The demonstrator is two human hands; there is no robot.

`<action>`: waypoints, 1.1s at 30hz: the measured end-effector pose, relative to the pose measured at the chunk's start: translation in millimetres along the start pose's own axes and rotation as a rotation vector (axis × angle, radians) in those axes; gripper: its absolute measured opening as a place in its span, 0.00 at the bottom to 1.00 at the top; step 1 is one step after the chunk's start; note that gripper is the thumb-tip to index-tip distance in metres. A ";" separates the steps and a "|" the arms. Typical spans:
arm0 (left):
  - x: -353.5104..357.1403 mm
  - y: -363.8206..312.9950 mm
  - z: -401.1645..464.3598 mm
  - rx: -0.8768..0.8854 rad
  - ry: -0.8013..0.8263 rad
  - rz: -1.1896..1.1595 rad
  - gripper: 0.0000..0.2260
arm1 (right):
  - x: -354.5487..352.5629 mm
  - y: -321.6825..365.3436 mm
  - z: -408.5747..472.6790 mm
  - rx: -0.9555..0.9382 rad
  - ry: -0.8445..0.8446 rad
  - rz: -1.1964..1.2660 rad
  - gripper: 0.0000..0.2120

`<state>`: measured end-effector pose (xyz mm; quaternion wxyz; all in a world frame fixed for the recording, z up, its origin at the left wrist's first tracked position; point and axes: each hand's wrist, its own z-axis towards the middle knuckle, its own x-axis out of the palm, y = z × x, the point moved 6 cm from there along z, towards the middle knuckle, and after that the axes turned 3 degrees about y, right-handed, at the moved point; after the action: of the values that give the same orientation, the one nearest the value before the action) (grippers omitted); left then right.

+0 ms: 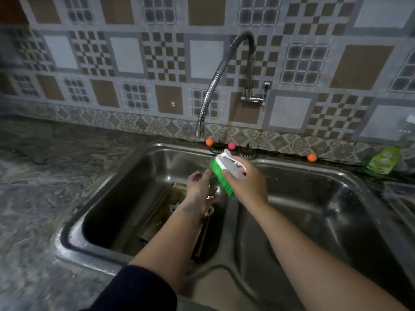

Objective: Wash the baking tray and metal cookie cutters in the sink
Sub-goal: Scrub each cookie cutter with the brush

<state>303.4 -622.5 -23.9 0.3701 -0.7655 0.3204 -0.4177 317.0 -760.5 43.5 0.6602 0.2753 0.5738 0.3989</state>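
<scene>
While the right hand [244,182] grips the green scrub brush [221,173] and the left hand [199,189] pinches a small cookie cutter [212,191], the baking tray [161,212] leans in the left sink basin [139,176] at 7 o'clock from them, probably stiff, light, wet-slippery, best grabbed by its rim.

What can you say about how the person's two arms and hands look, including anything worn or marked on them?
The left arm has a dark navy sleeve pushed up to near the elbow. The left hand bears a dark smudge-like mark on its back. The right arm is bare, with no sleeve showing. No rings or watch are visible.
</scene>
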 end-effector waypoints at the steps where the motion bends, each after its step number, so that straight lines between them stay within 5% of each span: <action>1: -8.9 -6.3 -0.3 0.011 0.022 0.069 0.16 | 9.3 3.3 -0.2 0.019 0.019 0.023 0.20; 3: -26.3 -16.3 -0.7 0.012 0.098 0.255 0.20 | 25.7 4.6 -0.1 0.059 0.040 -0.004 0.20; 7: -67.3 -32.7 5.3 0.282 0.132 1.024 0.29 | 36.5 -1.3 -2.6 0.144 0.002 -0.075 0.20; 12: -94.9 -9.7 22.2 0.302 0.204 1.471 0.31 | 49.3 -2.6 -20.3 0.148 0.026 -0.119 0.21; 23: -112.1 25.0 32.5 0.116 0.260 1.793 0.37 | 56.2 -18.5 -32.2 0.158 0.009 -0.173 0.21; 33: -27.4 7.4 14.1 0.347 0.242 1.734 0.18 | 0.2 -37.9 -49.4 0.187 -0.056 -0.157 0.22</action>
<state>302.2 -600.3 -46.5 0.6303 -0.1379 0.7558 -0.1117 276.8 -785.1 2.9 0.6767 0.3011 0.6094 0.2830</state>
